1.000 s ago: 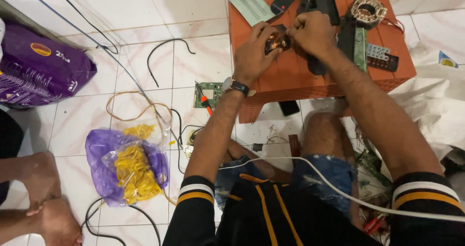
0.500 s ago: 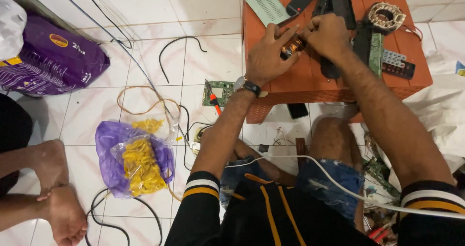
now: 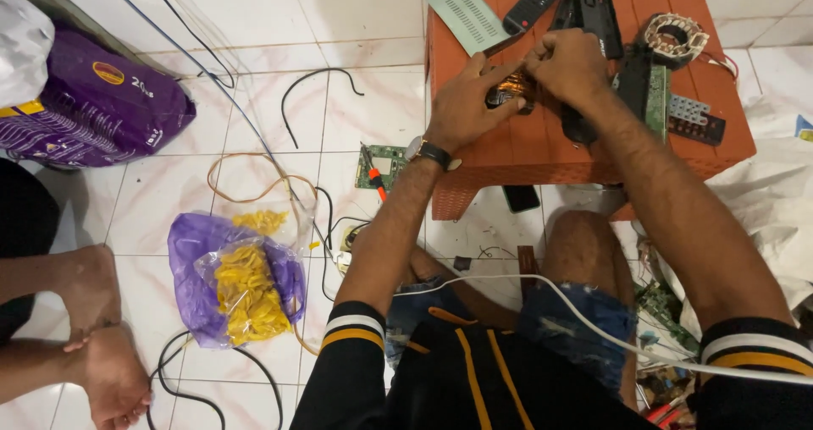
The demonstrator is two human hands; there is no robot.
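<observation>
White floor tiles (image 3: 373, 24) strewn with cables surround the low orange desk (image 3: 542, 155) you sit at. Your left hand (image 3: 464, 104) and right hand (image 3: 569, 62) meet over the desk's middle, and the fingers of both are closed around a small copper-wound coil part (image 3: 511, 90), held just above the desktop between them. A remote control (image 3: 540, 0), a grey vented box (image 3: 464, 11) and a round wound stator (image 3: 675, 39) lie beyond your hands; a green circuit board (image 3: 381, 166) rests on the floor at your left, near a purple bag of yellow chips (image 3: 241, 288). Another person's bare feet (image 3: 102, 345) sit at the far left. You appear to be working the coil's winding or leads; the next move likely calls for a steady pinch and small, careful finger motion.
</observation>
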